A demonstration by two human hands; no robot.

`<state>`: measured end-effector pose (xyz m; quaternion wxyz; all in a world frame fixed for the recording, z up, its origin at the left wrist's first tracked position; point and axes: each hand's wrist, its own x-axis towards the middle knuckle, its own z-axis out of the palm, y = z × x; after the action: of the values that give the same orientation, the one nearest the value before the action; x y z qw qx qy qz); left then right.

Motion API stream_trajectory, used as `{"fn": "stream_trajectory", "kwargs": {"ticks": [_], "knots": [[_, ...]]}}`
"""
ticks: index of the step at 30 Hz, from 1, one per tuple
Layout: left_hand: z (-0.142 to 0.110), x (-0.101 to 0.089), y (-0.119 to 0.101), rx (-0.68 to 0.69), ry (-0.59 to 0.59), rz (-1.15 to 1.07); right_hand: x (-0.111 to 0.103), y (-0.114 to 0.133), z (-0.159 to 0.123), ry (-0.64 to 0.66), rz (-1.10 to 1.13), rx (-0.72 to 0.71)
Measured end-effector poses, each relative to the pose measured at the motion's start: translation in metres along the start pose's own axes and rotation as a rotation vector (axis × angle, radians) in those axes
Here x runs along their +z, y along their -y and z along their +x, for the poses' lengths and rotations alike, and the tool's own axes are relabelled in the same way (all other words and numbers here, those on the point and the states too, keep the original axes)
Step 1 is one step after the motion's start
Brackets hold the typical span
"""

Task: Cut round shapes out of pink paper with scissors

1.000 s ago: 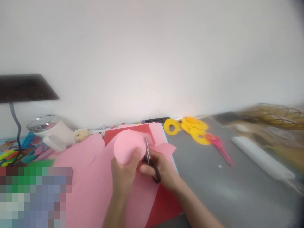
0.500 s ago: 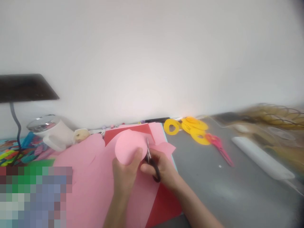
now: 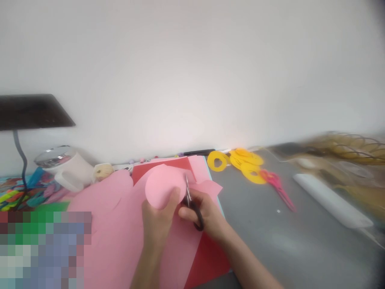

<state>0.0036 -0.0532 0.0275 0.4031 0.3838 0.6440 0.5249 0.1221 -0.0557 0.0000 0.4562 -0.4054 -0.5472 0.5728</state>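
A round piece of pink paper [image 3: 161, 184] is pinched in my left hand [image 3: 161, 218], the thumb lying on its face. Black-handled scissors [image 3: 197, 214] sit in my right hand [image 3: 207, 212], my fingers around the handles. Their blades point up and away, right at the circle's right edge; whether they touch the paper I cannot tell. Beneath both hands lie large pink sheets [image 3: 120, 241] over red paper [image 3: 210, 261].
Yellow paper rings [image 3: 217, 161] and pink scissors [image 3: 279, 186] lie to the right on the grey table [image 3: 264, 249]. Farther right is a white power strip [image 3: 332, 200]. A white mug [image 3: 75, 172] with a shiny lid stands at the left, near a dark panel [image 3: 33, 112].
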Motion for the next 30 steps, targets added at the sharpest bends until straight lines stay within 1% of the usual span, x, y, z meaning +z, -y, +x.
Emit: {"fn": "stream_trajectory", "kwargs": {"ticks": [8,14,30], "knots": [[0.0083,-0.0018,0.0069,-0.034,0.004,-0.002,0.0004,0.0014,-0.0008,0.002,0.014,0.028],[0.01,-0.0029,0.0086,-0.073,0.001,-0.003,0.0004,0.0005,-0.0005,-0.008,0.02,0.032],[0.0099,-0.0034,0.0052,-0.069,0.021,-0.027,0.0009,-0.0003,-0.0008,-0.019,0.056,0.076]]}}
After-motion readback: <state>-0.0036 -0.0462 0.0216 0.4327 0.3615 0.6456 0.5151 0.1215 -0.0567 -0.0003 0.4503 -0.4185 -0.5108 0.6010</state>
